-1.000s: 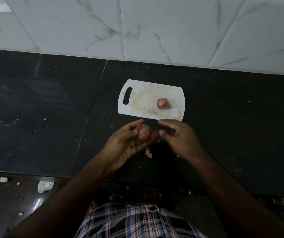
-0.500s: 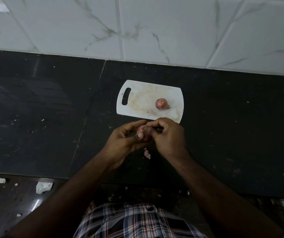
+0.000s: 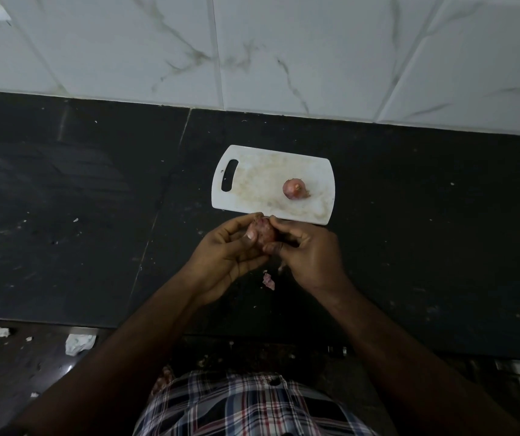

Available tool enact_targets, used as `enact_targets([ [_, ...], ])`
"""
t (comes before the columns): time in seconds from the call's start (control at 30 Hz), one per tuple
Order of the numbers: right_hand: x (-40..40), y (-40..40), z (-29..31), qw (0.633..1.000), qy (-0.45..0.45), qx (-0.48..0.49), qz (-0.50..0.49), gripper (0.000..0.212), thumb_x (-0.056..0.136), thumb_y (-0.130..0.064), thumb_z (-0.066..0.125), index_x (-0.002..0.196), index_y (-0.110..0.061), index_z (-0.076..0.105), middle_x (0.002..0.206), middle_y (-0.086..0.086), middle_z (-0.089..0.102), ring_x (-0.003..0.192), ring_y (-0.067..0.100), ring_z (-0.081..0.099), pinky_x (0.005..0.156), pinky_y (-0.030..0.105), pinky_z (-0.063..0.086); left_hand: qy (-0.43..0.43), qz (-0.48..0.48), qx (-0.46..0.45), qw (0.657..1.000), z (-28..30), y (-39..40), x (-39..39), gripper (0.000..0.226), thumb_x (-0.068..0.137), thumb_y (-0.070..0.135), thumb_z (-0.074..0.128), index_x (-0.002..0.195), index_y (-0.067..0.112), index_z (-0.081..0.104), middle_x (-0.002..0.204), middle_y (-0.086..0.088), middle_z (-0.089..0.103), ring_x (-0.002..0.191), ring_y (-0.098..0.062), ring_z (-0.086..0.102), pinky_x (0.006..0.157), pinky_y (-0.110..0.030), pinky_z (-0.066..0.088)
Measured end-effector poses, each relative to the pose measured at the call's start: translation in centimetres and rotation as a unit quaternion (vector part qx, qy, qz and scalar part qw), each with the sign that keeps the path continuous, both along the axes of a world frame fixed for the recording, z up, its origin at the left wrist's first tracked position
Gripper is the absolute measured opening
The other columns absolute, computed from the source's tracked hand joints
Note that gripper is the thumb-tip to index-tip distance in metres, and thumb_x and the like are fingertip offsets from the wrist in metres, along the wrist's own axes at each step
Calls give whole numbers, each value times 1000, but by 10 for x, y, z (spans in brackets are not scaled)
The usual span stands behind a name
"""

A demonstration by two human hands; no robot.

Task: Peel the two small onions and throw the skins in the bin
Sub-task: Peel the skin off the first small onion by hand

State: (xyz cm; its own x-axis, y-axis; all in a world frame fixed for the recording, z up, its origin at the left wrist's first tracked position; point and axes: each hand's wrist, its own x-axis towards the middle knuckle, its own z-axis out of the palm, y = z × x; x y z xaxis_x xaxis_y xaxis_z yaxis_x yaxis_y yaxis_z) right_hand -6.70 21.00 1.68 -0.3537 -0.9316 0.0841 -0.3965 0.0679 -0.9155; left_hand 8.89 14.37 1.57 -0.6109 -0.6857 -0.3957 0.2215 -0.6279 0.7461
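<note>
a dark, speckled stone counter (image 3: 410, 247) is being backed by a wall of white marble-veined tiles (image 3: 284, 51). two small onions are being shown. one onion (image 3: 296, 189), round and still in its reddish papery skin, is being left on the right part of a single white plastic cutting board (image 3: 258, 184), a rounded rectangle with a slot handle at its left end and a stained face. the other onion (image 3: 262, 231) is being held over the counter just near of the board's near edge, between two hands. it is being cradled by the curled fingers and thumb of the left hand (image 3: 230, 256), while it is being pinched from the right by the right hand (image 3: 309, 256). one pinkish skin scrap (image 3: 268, 281) is being left on the counter, near of the hands.
</note>
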Motion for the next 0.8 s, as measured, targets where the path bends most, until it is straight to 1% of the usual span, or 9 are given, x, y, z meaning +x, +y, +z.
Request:
enact_targets([
  [0.07,1,0,1,1000,27,-15,-6,49,70,-4,84,118,-7,70,114,4,73,106,10,69,99,30,53,-1,-4,-3,1000,1,-1,1,51,85,8,65,135,7,56,129,-20,65,107,-29,70,87,-35,59],
  [0.13,3,1,1,999,41,-22,-8,48,70,-2,84,116,-5,71,114,5,73,107,11,68,100,27,52,1,-1,-9,1000,1,0,1,52,83,6,67,134,5,56,127,-22,66,106,-29,70,87,-34,59],
  [0.3,3,4,1,998,43,-40,-12,47,71,-1,82,117,-5,71,115,5,73,108,12,68,100,33,53,7,6,-28,1000,0,3,1,51,83,4,67,133,8,57,119,-19,70,105,-29,70,85,-34,59],
  [0.47,6,5,6,997,61,-55,-7,44,74,-3,82,117,-6,71,117,6,72,111,10,66,99,29,53,17,25,-46,998,2,5,0,47,84,4,65,130,9,60,120,-20,70,108,-31,70,86,-36,59],
  [0.53,6,4,7,996,70,-58,-7,38,76,-3,80,113,-6,73,114,5,73,108,9,67,97,30,55,16,37,-51,998,1,7,0,45,83,4,64,128,9,61,120,-21,70,110,-31,69,88,-37,59],
  [0.6,5,2,10,996,66,-53,-10,27,80,-4,77,106,-8,76,108,3,75,101,11,70,88,35,59,8,46,-55,997,0,9,0,45,83,4,64,127,7,61,120,-22,70,110,-32,69,89,-39,58],
  [0.63,3,1,13,998,58,-39,-2,24,82,-6,76,106,-10,76,108,1,74,100,11,70,86,34,59,6,49,-54,997,-1,10,0,45,83,4,63,128,6,61,119,-23,69,109,-32,69,89,-40,59],
  [0.73,-2,-2,23,998,39,9,45,32,85,-11,75,116,-15,73,110,-8,69,105,4,65,92,20,52,3,43,-60,997,-2,9,1,45,84,5,63,129,5,60,120,-22,70,108,-32,70,85,-37,59],
  [0.8,-1,-2,25,998,41,11,47,31,84,-13,76,114,-15,74,106,-11,67,104,1,63,92,15,50,1,26,-70,997,-2,8,1,45,86,5,62,130,6,59,122,-20,69,112,-32,68,87,-38,58],
])
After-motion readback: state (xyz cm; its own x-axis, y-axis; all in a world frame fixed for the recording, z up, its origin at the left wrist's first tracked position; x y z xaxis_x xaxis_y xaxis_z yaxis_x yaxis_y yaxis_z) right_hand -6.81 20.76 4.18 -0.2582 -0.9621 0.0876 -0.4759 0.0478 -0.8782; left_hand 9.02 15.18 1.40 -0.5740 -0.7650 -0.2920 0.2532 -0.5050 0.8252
